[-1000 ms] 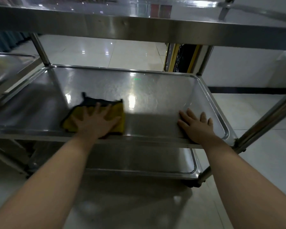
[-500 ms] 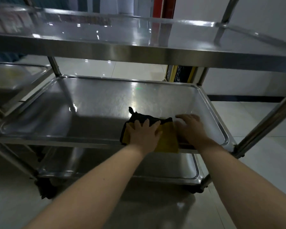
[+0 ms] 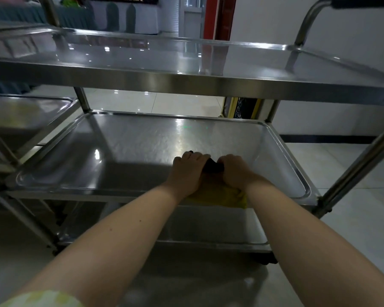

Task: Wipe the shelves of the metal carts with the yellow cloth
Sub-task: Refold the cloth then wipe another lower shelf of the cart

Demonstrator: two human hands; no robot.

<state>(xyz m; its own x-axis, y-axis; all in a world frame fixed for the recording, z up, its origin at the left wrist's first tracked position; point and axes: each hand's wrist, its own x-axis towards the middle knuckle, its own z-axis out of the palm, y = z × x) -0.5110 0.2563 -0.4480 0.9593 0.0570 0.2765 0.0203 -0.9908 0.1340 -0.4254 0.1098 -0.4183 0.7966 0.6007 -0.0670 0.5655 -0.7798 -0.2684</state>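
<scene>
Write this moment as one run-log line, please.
left hand: grips yellow cloth | right hand: grips yellow cloth | place: middle shelf, front right, cloth bunched

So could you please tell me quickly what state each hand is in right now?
Left hand: closed, gripping the yellow cloth.
Right hand: closed, gripping the same cloth.

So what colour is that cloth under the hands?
The cloth is yellow, with a black part at its far end; see the head view.
</scene>
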